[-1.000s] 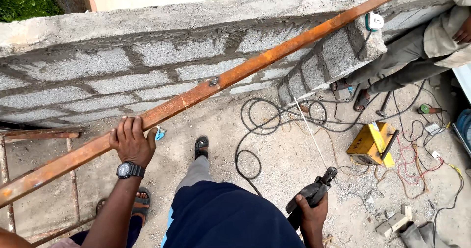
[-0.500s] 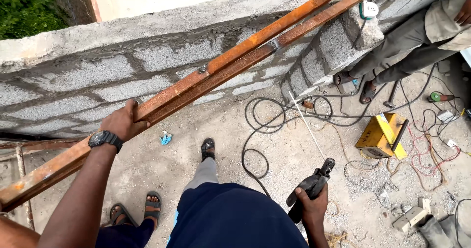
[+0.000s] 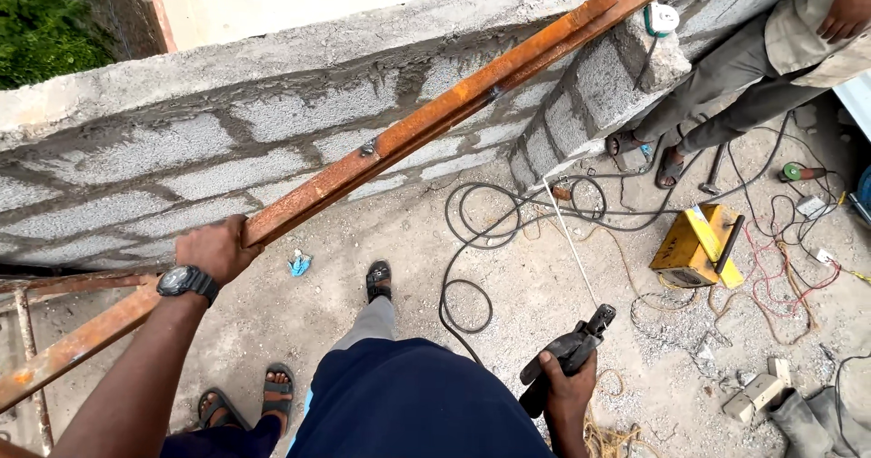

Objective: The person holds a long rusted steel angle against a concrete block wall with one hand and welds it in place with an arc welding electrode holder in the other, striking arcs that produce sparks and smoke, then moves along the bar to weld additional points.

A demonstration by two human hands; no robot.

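My left hand [image 3: 216, 248], with a black wristwatch on the wrist, grips a long rusty steel bar [image 3: 435, 118] that runs diagonally from lower left to upper right along a grey block wall [image 3: 163, 168]. My right hand [image 3: 564, 393] is low at my side and holds a black welding electrode holder [image 3: 567, 354]. A thin welding rod [image 3: 570, 240] sticks up and away from the holder toward the wall's pier.
A yellow welding machine [image 3: 694, 248] sits on the concrete floor at right among black, red and white cables [image 3: 472, 240]. Another person [image 3: 771, 68] sits at upper right by the block pier. Sandalled feet [image 3: 245, 402] stand at lower left. A rusty metal frame [image 3: 27, 349] stands at far left.
My left hand has slid along the bar and closed around it, and the bar now sits higher against the wall. My right hand has kept the electrode holder low.
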